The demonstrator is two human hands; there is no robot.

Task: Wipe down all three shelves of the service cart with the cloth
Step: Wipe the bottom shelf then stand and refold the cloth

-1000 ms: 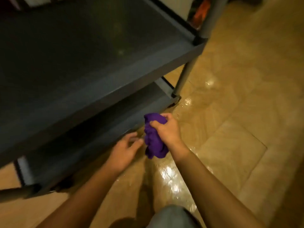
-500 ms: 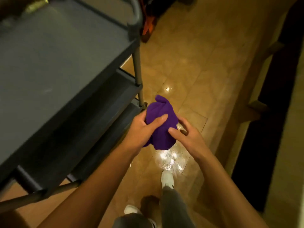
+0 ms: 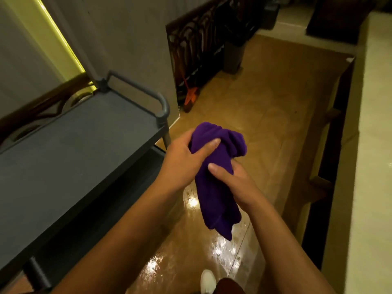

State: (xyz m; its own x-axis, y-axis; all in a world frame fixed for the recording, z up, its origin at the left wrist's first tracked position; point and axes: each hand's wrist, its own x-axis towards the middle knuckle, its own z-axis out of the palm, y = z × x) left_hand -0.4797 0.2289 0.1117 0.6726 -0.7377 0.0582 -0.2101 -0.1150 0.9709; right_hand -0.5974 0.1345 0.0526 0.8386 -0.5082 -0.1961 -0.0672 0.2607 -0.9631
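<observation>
Both hands, left hand (image 3: 182,158) and right hand (image 3: 235,181), were clamped on the bunched purple cloth (image 3: 214,177) beside the service cart (image 3: 84,132), off every shelf; progress could not be judged.

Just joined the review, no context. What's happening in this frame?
A person stands beside a grey service cart and holds a purple cloth in both hands, off the cart and above the glossy tiled floor. The left hand grips the bunched top of the cloth; the right hand holds it lower down, with the tail hanging free. Nothing lies on the top shelf, and the cloth touches no shelf now.
</observation>
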